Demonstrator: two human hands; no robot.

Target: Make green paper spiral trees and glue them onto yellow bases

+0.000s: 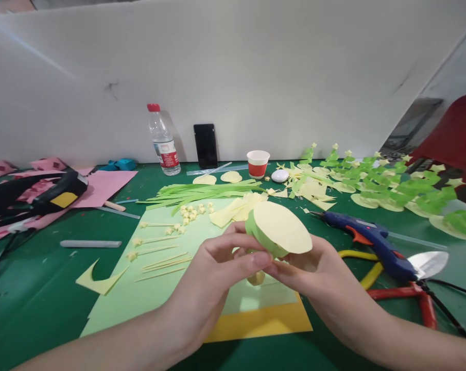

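Between my two hands is a paper craft piece (282, 226) with a pale yellow, leaf-shaped base tilted toward me and a green paper band behind it. My left hand (221, 263) grips its left side, the thumb pressed near the lower edge. From the right, my right hand (313, 263) pinches the bottom edge, its fingers partly hidden behind the base. A small yellowish folded piece (257, 278) shows just under the fingers. Below lie light green paper sheets (120, 304) with thin yellow strips (165, 263), star-tipped strips (155, 239) and small folded paper stars (188, 214).
A blue glue gun (366, 234) and red-handled pliers (402, 292) lie at right. Finished green and yellow paper pieces (402, 185) crowd the back right. Behind stand a water bottle (164, 144), a black phone (205, 146) and a paper cup (258, 165). Pink paper (109, 185) lies left.
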